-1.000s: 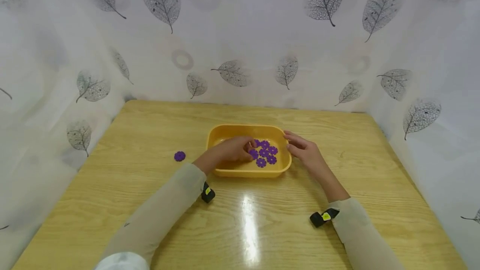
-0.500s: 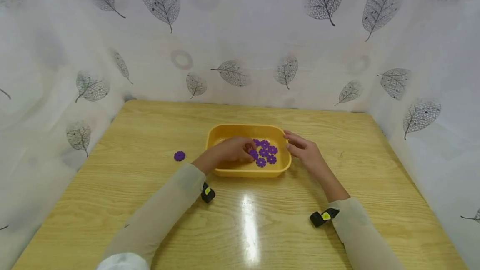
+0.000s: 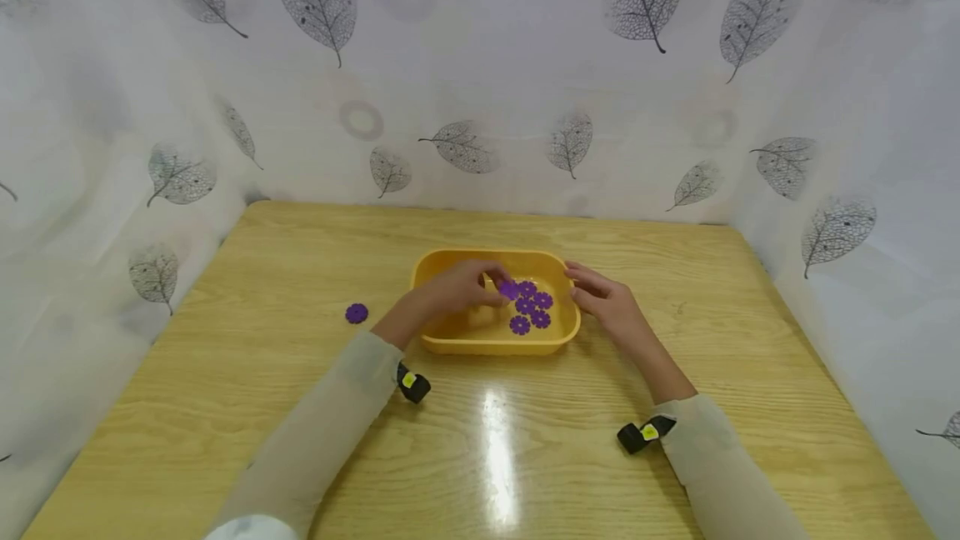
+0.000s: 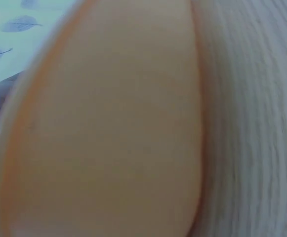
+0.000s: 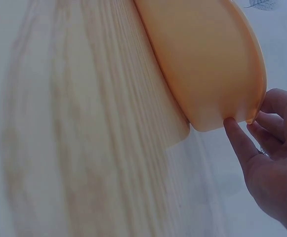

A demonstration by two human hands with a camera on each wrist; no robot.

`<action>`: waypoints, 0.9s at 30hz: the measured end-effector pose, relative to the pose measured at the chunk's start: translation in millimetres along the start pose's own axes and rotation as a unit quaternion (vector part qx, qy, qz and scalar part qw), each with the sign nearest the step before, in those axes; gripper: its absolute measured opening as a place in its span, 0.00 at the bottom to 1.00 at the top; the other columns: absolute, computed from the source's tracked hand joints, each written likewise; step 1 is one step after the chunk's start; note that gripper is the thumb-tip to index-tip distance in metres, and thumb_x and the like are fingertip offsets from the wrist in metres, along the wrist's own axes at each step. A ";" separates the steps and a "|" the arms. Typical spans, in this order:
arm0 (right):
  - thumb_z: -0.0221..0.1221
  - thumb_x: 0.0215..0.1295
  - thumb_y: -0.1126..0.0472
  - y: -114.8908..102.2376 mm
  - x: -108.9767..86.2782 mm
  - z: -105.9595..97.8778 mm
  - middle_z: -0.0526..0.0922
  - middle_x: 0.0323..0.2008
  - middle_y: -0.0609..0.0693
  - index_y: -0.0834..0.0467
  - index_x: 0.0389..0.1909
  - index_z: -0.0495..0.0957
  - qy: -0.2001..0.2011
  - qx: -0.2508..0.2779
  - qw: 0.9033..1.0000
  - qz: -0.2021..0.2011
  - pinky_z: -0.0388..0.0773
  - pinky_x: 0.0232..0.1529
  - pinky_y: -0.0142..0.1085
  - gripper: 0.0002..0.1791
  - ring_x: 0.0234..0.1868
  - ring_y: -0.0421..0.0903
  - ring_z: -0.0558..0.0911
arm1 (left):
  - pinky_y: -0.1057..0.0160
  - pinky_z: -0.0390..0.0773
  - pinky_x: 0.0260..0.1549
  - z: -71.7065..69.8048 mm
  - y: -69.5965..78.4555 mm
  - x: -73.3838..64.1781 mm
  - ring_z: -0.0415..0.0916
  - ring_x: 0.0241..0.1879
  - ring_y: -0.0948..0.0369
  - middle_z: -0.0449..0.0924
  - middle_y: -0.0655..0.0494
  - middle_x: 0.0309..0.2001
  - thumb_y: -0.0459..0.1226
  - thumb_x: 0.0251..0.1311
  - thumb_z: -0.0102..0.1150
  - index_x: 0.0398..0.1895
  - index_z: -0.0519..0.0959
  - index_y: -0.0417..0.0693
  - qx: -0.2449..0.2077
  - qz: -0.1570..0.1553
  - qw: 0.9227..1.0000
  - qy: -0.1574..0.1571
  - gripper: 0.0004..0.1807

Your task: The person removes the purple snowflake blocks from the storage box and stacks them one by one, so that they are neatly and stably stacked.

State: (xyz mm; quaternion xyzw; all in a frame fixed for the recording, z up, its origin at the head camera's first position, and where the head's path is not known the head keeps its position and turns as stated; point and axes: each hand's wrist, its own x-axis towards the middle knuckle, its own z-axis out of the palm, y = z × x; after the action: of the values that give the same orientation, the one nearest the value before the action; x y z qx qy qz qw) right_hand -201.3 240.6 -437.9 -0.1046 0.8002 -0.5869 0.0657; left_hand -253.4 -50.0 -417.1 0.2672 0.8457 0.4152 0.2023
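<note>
A yellow plastic basin (image 3: 491, 347) stands on the wooden table, with several purple snowflake discs (image 3: 527, 304) lying flat in its right half. Inside it, my left hand (image 3: 459, 287) pinches one purple disc (image 3: 508, 289) between thumb and fingers, over the left edge of the group. My right hand (image 3: 609, 302) touches the basin's right end; in the right wrist view the thumb of that hand (image 5: 276, 173) presses the outer wall and the other fingers rest at the rim. The left wrist view is filled by the basin's outer wall (image 4: 113, 118), which hides the left fingers.
A lone purple disc (image 3: 357, 313) lies on the table left of the basin. Behind the table (image 3: 585, 440) and along both its sides hangs a pale leaf-patterned curtain (image 3: 480, 65). Each wrist wears a small black camera (image 3: 414, 386).
The left hand has shifted up and slightly back in the basin, carrying the pinched disc from the near left of the group toward its far left. The right hand holds its place.
</note>
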 end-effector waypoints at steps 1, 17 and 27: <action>0.56 0.76 0.56 0.0 0.0 0.2 0.64 0.76 0.47 0.59 0.71 0.69 0.000 0.000 1.000 0.000 0.78 0.54 0.25 0.26 0.72 0.55 0.68 | 0.61 0.79 0.39 -0.8 0.7 -0.8 0.75 0.42 0.57 0.80 0.57 0.47 0.45 0.64 0.67 0.52 0.81 0.53 -0.005 0.003 1.000 0.009 0.15; 0.55 0.76 0.55 1.1 0.0 1.4 0.63 0.77 0.50 0.60 0.71 0.69 0.000 0.001 1.000 -0.005 0.78 0.55 0.26 0.27 0.73 0.57 0.67 | 0.51 0.75 0.53 -10.1 6.5 -38.3 0.75 0.51 0.50 0.81 0.55 0.47 0.44 0.64 0.66 0.55 0.81 0.47 0.014 0.117 0.985 0.124 0.19; 0.56 0.76 0.56 -1.7 -1.1 1.0 0.64 0.76 0.47 0.58 0.71 0.69 0.004 0.001 1.000 0.007 0.78 0.55 0.26 0.26 0.73 0.54 0.68 | 0.50 0.73 0.49 -27.9 -8.6 -69.1 0.72 0.53 0.48 0.80 0.58 0.49 0.48 0.64 0.66 0.54 0.81 0.52 0.016 0.084 0.981 0.177 0.19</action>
State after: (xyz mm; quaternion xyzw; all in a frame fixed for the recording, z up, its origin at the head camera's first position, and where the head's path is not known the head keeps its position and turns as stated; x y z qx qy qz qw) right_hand -199.8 239.5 -436.6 -0.0965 0.8006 -0.5877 0.0668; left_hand -218.1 -113.9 -399.8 0.2627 0.8494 0.4577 0.0100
